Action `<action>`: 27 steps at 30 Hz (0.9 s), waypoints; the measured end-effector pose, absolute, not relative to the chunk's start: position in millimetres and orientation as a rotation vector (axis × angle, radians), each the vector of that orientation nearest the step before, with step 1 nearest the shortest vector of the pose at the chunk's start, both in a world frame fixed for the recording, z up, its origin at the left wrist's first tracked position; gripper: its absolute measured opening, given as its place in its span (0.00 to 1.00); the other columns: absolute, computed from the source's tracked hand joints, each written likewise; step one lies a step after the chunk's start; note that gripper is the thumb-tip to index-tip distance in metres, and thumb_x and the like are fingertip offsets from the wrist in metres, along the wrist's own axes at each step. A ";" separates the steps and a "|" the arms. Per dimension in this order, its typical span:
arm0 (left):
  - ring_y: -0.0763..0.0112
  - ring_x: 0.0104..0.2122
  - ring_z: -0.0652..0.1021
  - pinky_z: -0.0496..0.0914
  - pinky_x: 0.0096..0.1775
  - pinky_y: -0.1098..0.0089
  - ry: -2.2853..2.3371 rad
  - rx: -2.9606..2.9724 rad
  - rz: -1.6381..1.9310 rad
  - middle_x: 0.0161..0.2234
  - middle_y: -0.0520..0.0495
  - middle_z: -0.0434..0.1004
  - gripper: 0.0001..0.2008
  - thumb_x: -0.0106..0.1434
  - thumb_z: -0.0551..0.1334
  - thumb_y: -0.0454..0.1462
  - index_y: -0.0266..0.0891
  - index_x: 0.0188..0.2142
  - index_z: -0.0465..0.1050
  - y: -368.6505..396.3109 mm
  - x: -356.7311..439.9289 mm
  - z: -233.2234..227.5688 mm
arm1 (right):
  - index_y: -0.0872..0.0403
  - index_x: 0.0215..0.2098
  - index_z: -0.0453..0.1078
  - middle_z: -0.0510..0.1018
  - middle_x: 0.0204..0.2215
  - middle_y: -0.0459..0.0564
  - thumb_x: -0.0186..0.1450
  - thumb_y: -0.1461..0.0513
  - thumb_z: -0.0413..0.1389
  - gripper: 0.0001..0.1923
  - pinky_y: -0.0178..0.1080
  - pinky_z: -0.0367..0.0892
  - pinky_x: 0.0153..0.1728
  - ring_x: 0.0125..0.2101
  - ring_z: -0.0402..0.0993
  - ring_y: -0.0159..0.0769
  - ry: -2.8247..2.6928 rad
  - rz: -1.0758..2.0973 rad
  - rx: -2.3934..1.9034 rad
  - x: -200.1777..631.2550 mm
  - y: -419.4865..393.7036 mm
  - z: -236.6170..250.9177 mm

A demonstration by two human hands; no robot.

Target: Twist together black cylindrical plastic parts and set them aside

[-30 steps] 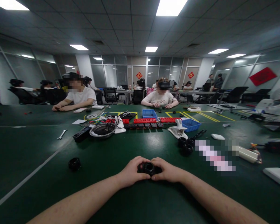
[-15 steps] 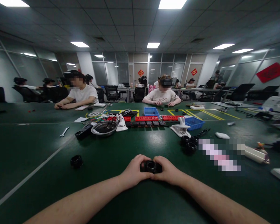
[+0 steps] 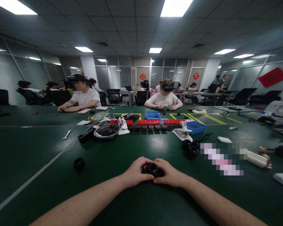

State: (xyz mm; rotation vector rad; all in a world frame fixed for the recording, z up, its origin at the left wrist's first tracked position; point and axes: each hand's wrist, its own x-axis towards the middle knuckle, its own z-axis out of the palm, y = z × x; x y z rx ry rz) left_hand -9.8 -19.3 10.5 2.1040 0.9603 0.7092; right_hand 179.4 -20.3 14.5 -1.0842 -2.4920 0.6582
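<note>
My left hand (image 3: 134,172) and my right hand (image 3: 170,172) meet low on the green table (image 3: 37,147), both gripping one small black ring-shaped part (image 3: 152,169) between them. The part's round opening faces up toward me. Fingers of both hands wrap its sides, so its lower half is hidden. A similar black ring part (image 3: 79,164) lies alone to the left. A cluster of several black ring parts (image 3: 191,148) sits to the right, just beyond my right hand.
Farther back lie a metal bowl with cables (image 3: 106,131), red and black power strips (image 3: 151,124), two blue bins (image 3: 196,127), a white clamp (image 3: 182,132), a wrench (image 3: 66,135) and a silver cylinder (image 3: 258,158). Two people sit across the table; others work behind.
My hands and the black part have stayed together in the same spot; only the camera view has shifted slightly.
</note>
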 end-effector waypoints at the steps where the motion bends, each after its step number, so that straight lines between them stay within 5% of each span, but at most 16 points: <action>1: 0.72 0.31 0.66 0.61 0.31 0.73 0.955 2.111 0.702 0.33 0.51 0.63 0.20 0.47 0.64 0.40 0.41 0.40 0.65 -19.2 -10.3 10.9 | 0.54 0.38 0.66 0.66 0.35 0.48 0.49 0.56 0.59 0.19 0.38 0.58 0.38 0.37 0.61 0.37 -2.496 0.698 -1.058 181.0 -19.3 15.7; 15: 0.72 0.30 0.66 0.62 0.30 0.74 0.975 2.090 0.659 0.34 0.51 0.63 0.20 0.47 0.64 0.40 0.41 0.41 0.65 -21.7 -9.7 16.7 | 0.54 0.38 0.67 0.67 0.34 0.47 0.50 0.58 0.59 0.17 0.37 0.58 0.38 0.37 0.62 0.37 -2.466 0.873 -1.007 185.7 -14.8 17.7; 22: 0.71 0.30 0.65 0.61 0.31 0.73 1.167 2.002 0.783 0.33 0.51 0.63 0.20 0.42 0.67 0.39 0.38 0.36 0.66 -27.6 -1.2 7.0 | 0.56 0.25 0.62 0.66 0.25 0.44 0.42 0.54 0.62 0.19 0.32 0.55 0.26 0.28 0.61 0.34 -2.362 0.568 -1.399 172.9 -19.9 7.0; 27: 0.71 0.30 0.65 0.61 0.31 0.72 1.234 1.959 0.850 0.32 0.51 0.63 0.19 0.41 0.67 0.37 0.37 0.34 0.65 -27.8 1.0 5.5 | 0.55 0.26 0.61 0.67 0.26 0.47 0.49 0.52 0.56 0.16 0.35 0.53 0.27 0.28 0.61 0.35 -2.340 0.251 -1.534 160.7 -30.6 2.5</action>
